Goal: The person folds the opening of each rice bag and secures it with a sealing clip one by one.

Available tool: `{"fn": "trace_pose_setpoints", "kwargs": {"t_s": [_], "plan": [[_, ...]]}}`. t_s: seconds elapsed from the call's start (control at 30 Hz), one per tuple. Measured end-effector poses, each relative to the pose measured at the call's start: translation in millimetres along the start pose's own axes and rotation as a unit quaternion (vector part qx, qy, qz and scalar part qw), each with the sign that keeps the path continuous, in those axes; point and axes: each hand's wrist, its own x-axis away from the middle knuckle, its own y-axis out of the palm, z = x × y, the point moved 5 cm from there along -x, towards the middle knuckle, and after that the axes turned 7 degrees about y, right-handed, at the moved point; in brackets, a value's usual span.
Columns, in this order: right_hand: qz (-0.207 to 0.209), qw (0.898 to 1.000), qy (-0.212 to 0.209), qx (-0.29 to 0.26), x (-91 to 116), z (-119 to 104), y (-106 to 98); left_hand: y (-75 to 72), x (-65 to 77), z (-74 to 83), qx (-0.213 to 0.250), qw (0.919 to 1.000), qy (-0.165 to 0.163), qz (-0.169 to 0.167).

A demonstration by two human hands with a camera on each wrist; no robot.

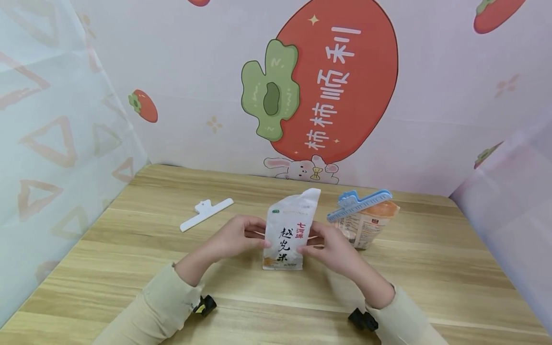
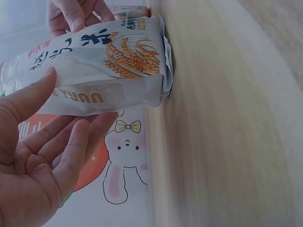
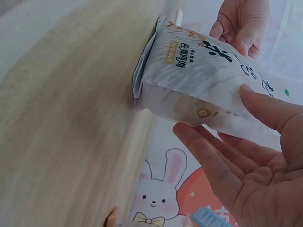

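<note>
A white rice bag stands upright on the wooden table, its top corner slanting up to the right. From its left side my left hand holds it, thumb on the front face and fingers behind. My right hand grips the opposite side the same way. In the left wrist view, the bag's bottom edge is right at the tabletop, with orange grain ears printed near it. The right wrist view shows the right thumb pressed on the front and the fingertips by the side fold.
A white bag clip lies on the table to the left. Behind my right hand stands an orange and white bag with a blue clip across its top. A printed backdrop rises along the table's far edge.
</note>
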Motion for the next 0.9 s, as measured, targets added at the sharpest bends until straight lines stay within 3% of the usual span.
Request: {"fn": "trace_pose_setpoints", "kwargs": {"t_s": [0.37, 0.6, 0.9], "plan": [[0.000, 1.000, -0.020, 0.020, 15, 2, 0, 11.4, 5.6, 7.9, 0.011, 0.9996, 0.014, -0.024], [-0.007, 0.999, -0.031, 0.018, 26, 1, -1, 18.7, 9.8, 8.6, 0.026, 0.9990, 0.005, -0.035], [-0.030, 0.999, -0.004, 0.013, 40, 1, 0, 26.5, 17.5, 12.4, 0.043, 0.9976, 0.009, -0.053]]}}
